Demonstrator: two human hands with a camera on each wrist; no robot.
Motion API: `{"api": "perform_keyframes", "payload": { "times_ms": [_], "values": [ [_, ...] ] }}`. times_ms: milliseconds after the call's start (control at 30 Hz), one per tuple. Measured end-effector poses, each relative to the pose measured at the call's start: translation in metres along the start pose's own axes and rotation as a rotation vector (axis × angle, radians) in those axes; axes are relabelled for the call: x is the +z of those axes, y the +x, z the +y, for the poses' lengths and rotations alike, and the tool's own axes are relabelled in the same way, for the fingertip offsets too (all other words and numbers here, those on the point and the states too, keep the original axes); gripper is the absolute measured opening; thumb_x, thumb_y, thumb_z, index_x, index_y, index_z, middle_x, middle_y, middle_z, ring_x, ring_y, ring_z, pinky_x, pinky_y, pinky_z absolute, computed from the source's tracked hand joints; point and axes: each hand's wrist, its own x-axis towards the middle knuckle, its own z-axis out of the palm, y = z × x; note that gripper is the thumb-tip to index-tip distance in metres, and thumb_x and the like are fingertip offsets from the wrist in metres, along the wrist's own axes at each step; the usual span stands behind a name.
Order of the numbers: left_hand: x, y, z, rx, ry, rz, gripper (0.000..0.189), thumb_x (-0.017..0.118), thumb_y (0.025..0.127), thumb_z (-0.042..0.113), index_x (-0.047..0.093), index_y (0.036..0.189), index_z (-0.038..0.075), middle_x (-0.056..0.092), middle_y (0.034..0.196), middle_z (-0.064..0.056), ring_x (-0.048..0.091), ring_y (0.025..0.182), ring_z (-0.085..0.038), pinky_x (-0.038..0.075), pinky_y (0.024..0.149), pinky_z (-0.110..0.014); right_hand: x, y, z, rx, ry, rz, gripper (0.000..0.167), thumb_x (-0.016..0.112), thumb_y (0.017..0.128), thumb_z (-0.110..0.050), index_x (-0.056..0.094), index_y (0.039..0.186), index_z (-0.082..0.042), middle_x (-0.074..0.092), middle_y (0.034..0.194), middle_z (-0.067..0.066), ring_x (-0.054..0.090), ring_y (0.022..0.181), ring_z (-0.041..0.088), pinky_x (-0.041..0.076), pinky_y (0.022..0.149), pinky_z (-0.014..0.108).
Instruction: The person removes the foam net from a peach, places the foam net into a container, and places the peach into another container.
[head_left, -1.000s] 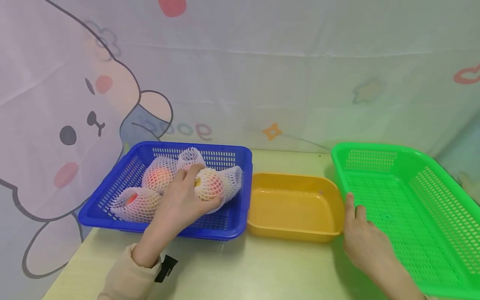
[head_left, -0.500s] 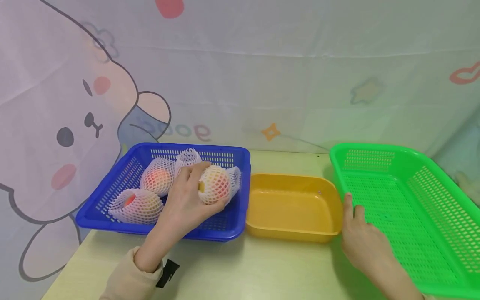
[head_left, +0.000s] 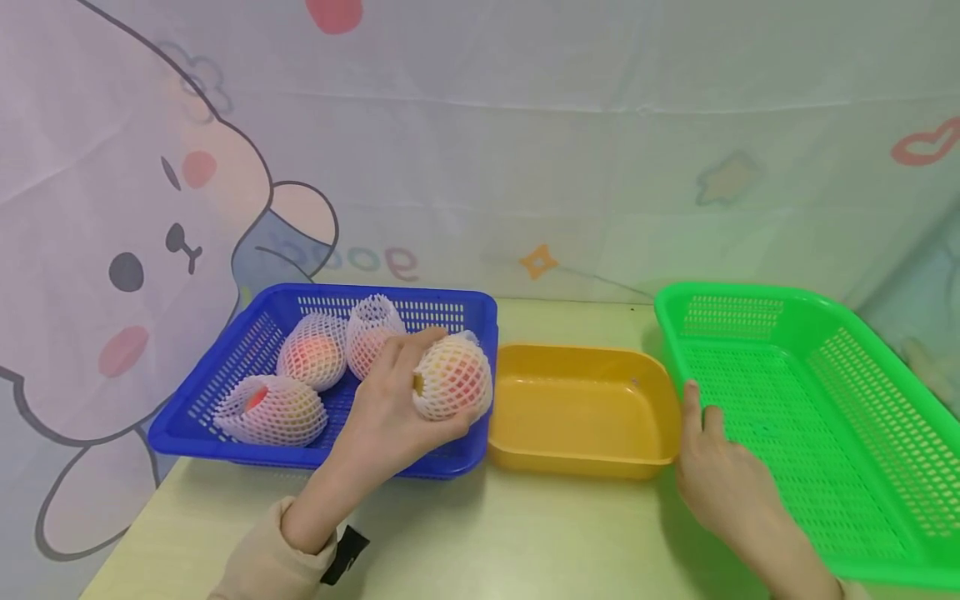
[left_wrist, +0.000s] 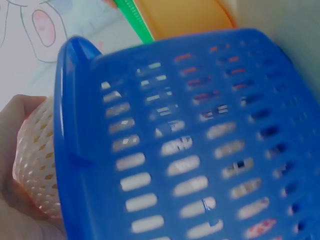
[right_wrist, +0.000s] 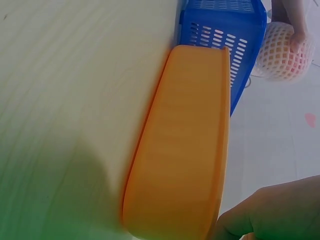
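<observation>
My left hand point(head_left: 390, 412) grips a round red-and-yellow fruit point(head_left: 454, 380) in a white foam net, fingers behind it and thumb in front. That fruit point(right_wrist: 285, 52) hangs above the rim of the blue basket point(head_left: 247, 454), as the right wrist view shows. Three more netted fruits are visible in the basket: one at the front left point(head_left: 273, 412), one behind it point(head_left: 311, 354), one at the back point(head_left: 373, 333). My right hand point(head_left: 723, 479) rests where the yellow tray point(head_left: 585, 467) meets the green basket point(head_left: 862, 571), index finger extended; its thumb is hidden in the head view.
Blue basket, yellow tray and green basket stand side by side on a pale wooden table point(head_left: 555, 533). A printed cloth point(head_left: 480, 167) with a cartoon bear hangs close behind them. The green basket has the larger opening, on the right.
My left hand has lifted the netted fruit up from among the others and carried it rightward, toward the blue basket's right rim. The right hand keeps its place.
</observation>
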Motion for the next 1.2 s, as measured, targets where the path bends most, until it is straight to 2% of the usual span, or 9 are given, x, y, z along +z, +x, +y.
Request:
{"api": "perform_keyframes", "payload": {
  "times_ms": [300, 600, 733, 900, 1100, 1200],
  "values": [
    [0.006, -0.007, 0.01, 0.044, -0.098, -0.023, 0.083, 0.085, 0.066, 0.037, 0.045, 0.138, 0.026, 0.051, 0.128, -0.003, 0.058, 0.101, -0.02, 0.054, 0.08, -0.037, -0.001, 0.0, 0.0, 0.006, 0.0, 0.005, 0.071, 0.054, 0.086, -0.002, 0.018, 0.145, 0.016, 0.051, 0.108, 0.038, 0.036, 0.037, 0.012, 0.029, 0.031, 0.02],
    [0.013, -0.012, 0.014, 0.128, -0.116, -0.01, 0.083, 0.085, 0.066, 0.034, 0.045, 0.138, 0.024, 0.047, 0.14, -0.002, 0.055, 0.115, -0.021, 0.054, 0.083, -0.037, -0.002, 0.001, 0.0, 0.033, 0.013, -0.043, 0.074, 0.054, 0.087, -0.003, 0.013, 0.147, 0.014, 0.048, 0.114, 0.039, 0.039, 0.042, 0.016, 0.03, 0.033, 0.022],
    [0.016, -0.014, 0.016, 0.129, -0.126, -0.012, 0.083, 0.085, 0.065, 0.034, 0.044, 0.138, 0.025, 0.049, 0.136, -0.003, 0.058, 0.108, -0.021, 0.055, 0.081, -0.035, -0.002, 0.001, 0.0, 0.02, -0.012, -0.02, 0.075, 0.057, 0.086, -0.004, 0.016, 0.146, 0.014, 0.05, 0.114, 0.037, 0.044, 0.05, 0.02, 0.032, 0.035, 0.023],
    [0.017, -0.017, 0.019, 0.145, -0.141, -0.005, 0.082, 0.085, 0.066, 0.034, 0.044, 0.137, 0.025, 0.051, 0.132, -0.004, 0.059, 0.103, -0.019, 0.054, 0.076, -0.03, -0.003, 0.002, -0.001, 0.028, -0.034, -0.021, 0.074, 0.058, 0.086, -0.006, 0.018, 0.145, 0.013, 0.051, 0.117, 0.034, 0.055, 0.068, 0.031, 0.038, 0.037, 0.026],
    [0.016, -0.021, 0.024, 0.204, -0.132, 0.01, 0.082, 0.085, 0.065, 0.037, 0.045, 0.136, 0.026, 0.052, 0.13, -0.001, 0.058, 0.11, -0.018, 0.054, 0.083, -0.036, -0.004, 0.002, -0.001, 0.022, -0.105, 0.0, 0.073, 0.061, 0.084, -0.01, 0.025, 0.144, 0.013, 0.054, 0.117, 0.03, 0.056, 0.081, 0.036, 0.04, 0.044, 0.032],
    [0.017, -0.022, 0.026, 0.217, -0.14, 0.005, 0.082, 0.086, 0.065, 0.038, 0.045, 0.135, 0.025, 0.052, 0.128, 0.0, 0.057, 0.11, -0.016, 0.055, 0.083, -0.035, -0.004, 0.002, 0.0, 0.011, -0.144, 0.026, 0.072, 0.063, 0.083, -0.012, 0.029, 0.142, 0.012, 0.055, 0.117, 0.029, 0.057, 0.085, 0.038, 0.042, 0.048, 0.038]
  ]
}}
